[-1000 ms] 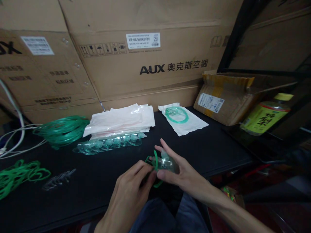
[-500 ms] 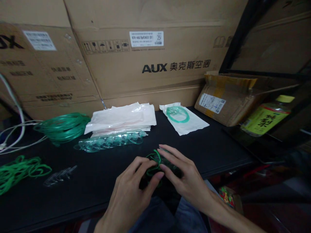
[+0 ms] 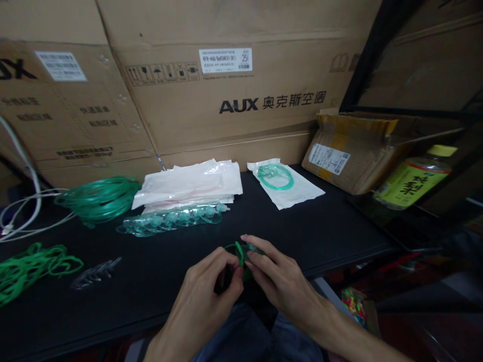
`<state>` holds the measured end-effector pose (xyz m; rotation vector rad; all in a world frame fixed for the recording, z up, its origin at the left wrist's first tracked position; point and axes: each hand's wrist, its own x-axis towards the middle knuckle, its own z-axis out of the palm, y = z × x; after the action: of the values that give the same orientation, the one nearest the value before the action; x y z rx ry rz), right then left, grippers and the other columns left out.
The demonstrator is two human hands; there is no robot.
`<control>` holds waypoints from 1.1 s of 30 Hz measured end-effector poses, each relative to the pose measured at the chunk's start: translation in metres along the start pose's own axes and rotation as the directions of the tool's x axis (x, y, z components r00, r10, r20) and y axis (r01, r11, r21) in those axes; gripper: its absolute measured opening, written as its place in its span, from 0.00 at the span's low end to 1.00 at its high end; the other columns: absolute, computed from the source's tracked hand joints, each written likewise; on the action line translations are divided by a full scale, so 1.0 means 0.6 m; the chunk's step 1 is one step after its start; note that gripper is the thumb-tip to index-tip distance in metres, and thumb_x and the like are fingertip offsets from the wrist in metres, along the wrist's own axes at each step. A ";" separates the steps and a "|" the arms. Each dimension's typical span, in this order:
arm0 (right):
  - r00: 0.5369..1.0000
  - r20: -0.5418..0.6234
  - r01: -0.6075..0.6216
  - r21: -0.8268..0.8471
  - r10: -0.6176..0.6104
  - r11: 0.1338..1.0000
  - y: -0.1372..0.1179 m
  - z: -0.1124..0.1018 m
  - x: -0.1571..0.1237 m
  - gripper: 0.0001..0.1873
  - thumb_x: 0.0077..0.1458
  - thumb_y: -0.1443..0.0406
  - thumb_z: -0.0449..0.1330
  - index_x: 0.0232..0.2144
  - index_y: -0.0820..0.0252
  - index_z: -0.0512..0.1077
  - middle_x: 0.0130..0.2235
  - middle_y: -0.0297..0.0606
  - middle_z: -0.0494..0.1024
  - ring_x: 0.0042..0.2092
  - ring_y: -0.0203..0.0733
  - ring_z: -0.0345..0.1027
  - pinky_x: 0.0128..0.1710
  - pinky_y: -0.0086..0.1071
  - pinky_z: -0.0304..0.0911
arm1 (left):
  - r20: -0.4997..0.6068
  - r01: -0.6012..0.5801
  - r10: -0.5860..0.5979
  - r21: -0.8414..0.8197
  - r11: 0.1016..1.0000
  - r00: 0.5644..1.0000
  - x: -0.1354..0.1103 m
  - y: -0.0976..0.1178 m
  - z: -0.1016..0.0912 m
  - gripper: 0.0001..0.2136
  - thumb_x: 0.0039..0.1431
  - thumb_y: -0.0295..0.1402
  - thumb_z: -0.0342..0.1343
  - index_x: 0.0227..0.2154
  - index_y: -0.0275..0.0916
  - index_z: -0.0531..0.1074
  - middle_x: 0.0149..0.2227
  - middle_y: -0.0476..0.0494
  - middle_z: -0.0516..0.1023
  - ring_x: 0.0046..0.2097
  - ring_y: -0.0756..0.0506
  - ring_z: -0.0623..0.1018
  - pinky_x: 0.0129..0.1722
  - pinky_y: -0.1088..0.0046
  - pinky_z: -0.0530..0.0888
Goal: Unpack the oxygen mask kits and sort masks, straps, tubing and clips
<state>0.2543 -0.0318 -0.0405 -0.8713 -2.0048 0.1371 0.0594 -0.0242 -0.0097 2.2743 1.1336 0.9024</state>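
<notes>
My left hand (image 3: 207, 289) is closed, thumb and forefinger pinching a green elastic cord (image 3: 239, 251) at the table's front edge. Curled beside it, my right hand (image 3: 285, 281) grips a clear greenish plastic mask (image 3: 253, 248), mostly covered by the fingers. The cord meets the mask between both hands; whether it is threaded through, I cannot tell. A row of nested clear green masks (image 3: 175, 220) lies beyond my hands. To the left are a tangled pile of green elastic cord (image 3: 32, 271) and several small clear plastic pieces (image 3: 96, 274).
Coiled green tubing (image 3: 100, 198) lies at the back left, beside white cables (image 3: 35, 201). White pouches (image 3: 188, 183) are stacked behind the masks. Another pouch (image 3: 302, 191) carries a coil of green tubing. A carton (image 3: 339, 156) and a drink bottle (image 3: 413, 183) stand at right.
My left fingers have closed into a tighter pinch on the cord, and the loose loop between the hands looks smaller. My right hand has shifted slightly left and its fingers have curled more.
</notes>
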 end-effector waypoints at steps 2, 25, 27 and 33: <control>1.000 -0.006 -0.022 0.020 0.023 1.000 0.001 0.002 0.001 0.11 0.69 0.72 0.52 0.50 0.59 0.68 0.59 0.52 0.74 0.58 0.43 0.74 0.54 0.31 0.72 | 0.036 0.025 -0.024 -0.027 0.999 0.999 0.001 0.003 -0.004 0.08 0.68 0.30 0.50 0.32 0.41 0.71 0.29 0.53 0.68 0.27 0.52 0.67 0.27 0.77 0.64; 0.953 -0.051 -0.210 0.599 0.299 0.773 0.050 -0.013 0.035 0.09 0.61 0.62 0.64 0.33 0.61 0.71 0.43 0.41 0.79 0.46 0.42 0.74 0.49 0.33 0.66 | 0.026 0.466 -0.530 -0.514 0.720 0.848 0.026 0.004 -0.016 0.12 0.55 0.43 0.64 0.30 0.40 0.72 0.19 0.57 0.56 0.21 0.54 0.56 0.18 0.80 0.55; 0.962 -0.060 -0.193 0.533 0.265 0.824 0.043 -0.017 0.034 0.08 0.63 0.63 0.63 0.34 0.61 0.71 0.42 0.40 0.79 0.45 0.40 0.73 0.47 0.31 0.65 | 0.025 0.458 -0.505 -0.461 0.760 0.863 0.027 0.001 -0.014 0.14 0.56 0.45 0.64 0.30 0.40 0.73 0.19 0.56 0.57 0.21 0.53 0.57 0.18 0.79 0.56; 0.994 -0.034 -0.085 0.342 0.103 0.936 0.032 -0.026 0.031 0.05 0.66 0.66 0.60 0.36 0.62 0.72 0.44 0.41 0.77 0.48 0.39 0.72 0.53 0.30 0.64 | 0.061 0.368 -0.363 -0.178 0.913 0.930 0.035 0.003 -0.014 0.21 0.59 0.54 0.58 0.30 0.39 0.72 0.22 0.53 0.67 0.20 0.52 0.61 0.19 0.76 0.57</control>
<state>0.2705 -0.0095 -0.0263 -0.7380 -1.8194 0.4970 0.0640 -0.0073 0.0050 1.8354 1.3439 0.7874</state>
